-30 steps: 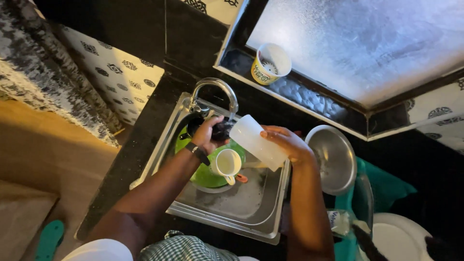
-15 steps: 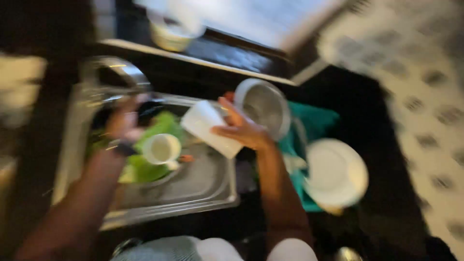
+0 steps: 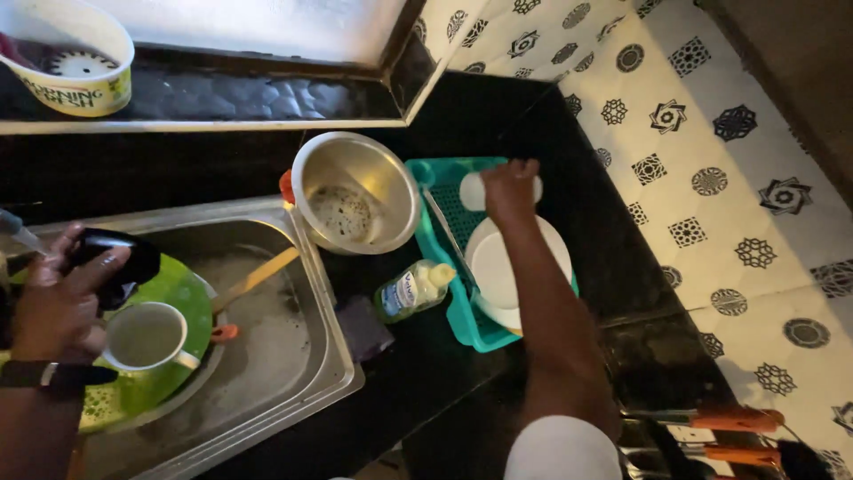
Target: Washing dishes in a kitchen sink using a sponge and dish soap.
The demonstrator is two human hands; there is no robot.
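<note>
Nearest, at the right edge, orange-handled utensils are lying by the patterned tile wall. At near left, the person's left hand is hovering over the steel sink, fingers curled around a dark object whose kind cannot be made out. Just beside that hand, a white mug is sitting upright on a green plate in the basin, and an orange-handled tool is lying across the sink bottom. On the black counter between sink and rack, a dark sponge and a dish-soap bottle on its side are lying close together. To the right, a teal drying rack is holding a white plate. Farther back, the right hand is closing over a white cup at the rack's far end; whether the cup is resting on the rack cannot be told. Left of it, a steel bowl is tilting against the sink's far corner. Farthest, at left, a cream tub is standing on the window ledge.
</note>
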